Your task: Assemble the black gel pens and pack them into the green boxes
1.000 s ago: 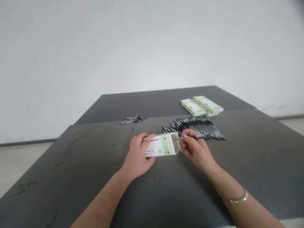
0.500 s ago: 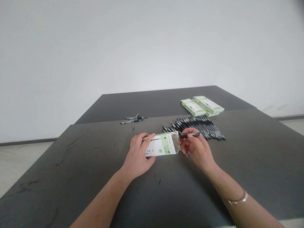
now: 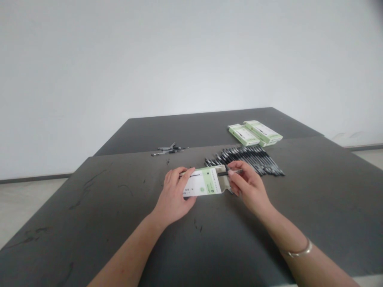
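Note:
My left hand point(image 3: 173, 193) is closed around the left end of a white and green pen box point(image 3: 206, 184), which lies flat with its flaps open to the right. Between the thumb and fingers of my right hand point(image 3: 247, 183) is a black pen point(image 3: 223, 173). Its left end reaches past the open flap into the box's mouth, and the part inside is hidden. Just behind the box, many black pens point(image 3: 251, 157) lie side by side in a slanting row.
Two or more white and green boxes point(image 3: 265, 131) lie at the back right, partly overlapping. Several loose pens point(image 3: 169, 150) form a small heap at the back left. The dark table point(image 3: 89, 223) has a seam across it, and a pale wall point(image 3: 179, 56) stands behind.
The pen in my right hand has slid left, and more of its length is inside the box. My left hand and the box have stayed in place.

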### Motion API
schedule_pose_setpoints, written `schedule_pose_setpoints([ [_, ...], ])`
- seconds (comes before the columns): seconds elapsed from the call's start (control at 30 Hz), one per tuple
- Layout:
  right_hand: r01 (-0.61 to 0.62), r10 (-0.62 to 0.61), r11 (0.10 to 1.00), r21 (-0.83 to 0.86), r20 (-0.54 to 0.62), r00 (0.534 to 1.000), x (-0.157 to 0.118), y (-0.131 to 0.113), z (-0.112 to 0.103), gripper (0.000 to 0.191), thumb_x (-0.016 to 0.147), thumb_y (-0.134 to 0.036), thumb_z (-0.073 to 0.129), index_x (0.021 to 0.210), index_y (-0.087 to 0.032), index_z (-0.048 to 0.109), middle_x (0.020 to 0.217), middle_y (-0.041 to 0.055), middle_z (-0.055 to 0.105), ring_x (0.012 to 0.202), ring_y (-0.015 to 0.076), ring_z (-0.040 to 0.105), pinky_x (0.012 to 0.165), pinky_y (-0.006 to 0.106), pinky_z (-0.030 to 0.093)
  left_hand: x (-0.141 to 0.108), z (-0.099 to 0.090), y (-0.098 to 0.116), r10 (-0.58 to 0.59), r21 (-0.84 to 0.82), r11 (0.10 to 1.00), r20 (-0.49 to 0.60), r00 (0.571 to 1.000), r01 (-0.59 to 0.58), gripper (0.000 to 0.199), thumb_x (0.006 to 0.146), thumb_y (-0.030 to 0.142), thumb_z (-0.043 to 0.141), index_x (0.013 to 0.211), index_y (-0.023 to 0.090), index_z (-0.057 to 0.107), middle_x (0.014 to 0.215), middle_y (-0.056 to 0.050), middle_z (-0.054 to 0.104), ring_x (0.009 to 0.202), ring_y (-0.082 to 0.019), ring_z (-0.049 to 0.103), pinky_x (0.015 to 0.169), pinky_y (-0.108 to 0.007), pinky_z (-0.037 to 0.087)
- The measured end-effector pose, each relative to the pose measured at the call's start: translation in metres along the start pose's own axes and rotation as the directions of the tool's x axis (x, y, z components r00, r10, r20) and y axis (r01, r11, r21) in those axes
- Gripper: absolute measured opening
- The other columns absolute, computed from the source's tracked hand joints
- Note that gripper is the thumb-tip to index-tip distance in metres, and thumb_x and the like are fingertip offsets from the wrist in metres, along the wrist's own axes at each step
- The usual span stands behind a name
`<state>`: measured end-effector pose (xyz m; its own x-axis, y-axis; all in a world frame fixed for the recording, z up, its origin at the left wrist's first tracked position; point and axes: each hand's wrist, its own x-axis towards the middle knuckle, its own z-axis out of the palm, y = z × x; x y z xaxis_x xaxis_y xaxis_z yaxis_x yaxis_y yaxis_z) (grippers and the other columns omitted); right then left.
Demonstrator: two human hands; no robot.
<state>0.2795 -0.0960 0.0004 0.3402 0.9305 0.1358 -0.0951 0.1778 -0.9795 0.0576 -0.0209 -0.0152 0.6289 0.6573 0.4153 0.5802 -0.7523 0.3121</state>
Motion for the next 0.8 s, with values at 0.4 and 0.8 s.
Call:
schedule_pose_setpoints([
  [0.4, 0.103, -0.105, 0.963, -0.249, 0.006, 0.994, -0.0045, -0.0024, 0.0021, 0.022, 0.089, -0.035, 0.059, 0.105, -0.019, 0.061, 0.07, -0.0014, 0.059, 0.051, 0.009, 0.048, 0.045, 0.022, 0.039, -0.0008, -0.0008, 0.0004, -0.017, 0.006, 1.0, 0.005, 1.0, 0.017, 0.068, 0.075, 0.018, 0.061, 0.139, 0.022, 0.037, 0.13, -0.013, 0.041, 0.123, -0.031, 0.04, 0.106, -0.05, 0.035],
  [0.8, 0.301, -0.325, 0.724, -0.621, 0.078, 0.942, -0.0066, -0.0025, 0.0004, 0.023, 0.091, -0.026, 0.053, 0.107, -0.019, 0.067, 0.089, 0.0062, 0.068, 0.073, 0.0162, 0.061, 0.064, 0.028, 0.048, -0.0007, 0.0012, -0.0004, -0.027, -0.002, 1.0, -0.008, 1.0, 0.027, 0.069, 0.074, 0.018, 0.061, 0.138, 0.022, 0.038, 0.129, -0.013, 0.042, 0.122, -0.031, 0.041, 0.106, -0.05, 0.036],
])
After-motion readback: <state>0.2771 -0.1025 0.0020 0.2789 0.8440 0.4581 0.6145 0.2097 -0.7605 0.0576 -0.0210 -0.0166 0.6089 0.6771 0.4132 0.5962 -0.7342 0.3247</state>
